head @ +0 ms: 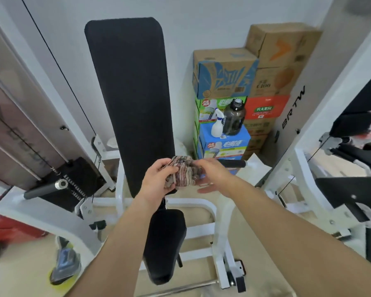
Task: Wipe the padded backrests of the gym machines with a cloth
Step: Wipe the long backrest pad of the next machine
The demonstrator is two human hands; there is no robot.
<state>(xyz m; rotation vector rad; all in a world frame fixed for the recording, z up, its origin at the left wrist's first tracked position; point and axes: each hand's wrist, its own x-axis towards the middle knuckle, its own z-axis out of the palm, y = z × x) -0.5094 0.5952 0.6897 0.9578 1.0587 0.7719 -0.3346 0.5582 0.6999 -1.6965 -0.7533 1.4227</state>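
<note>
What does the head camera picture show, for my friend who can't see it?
Two hands, left hand and right hand, hold a bunched striped cloth in front of a tall black padded backrest. Behind, to the right, a white spray bottle and a dark jug stand on stacked boxes.

Two bare, sleeveless forearms (120, 243)
</note>
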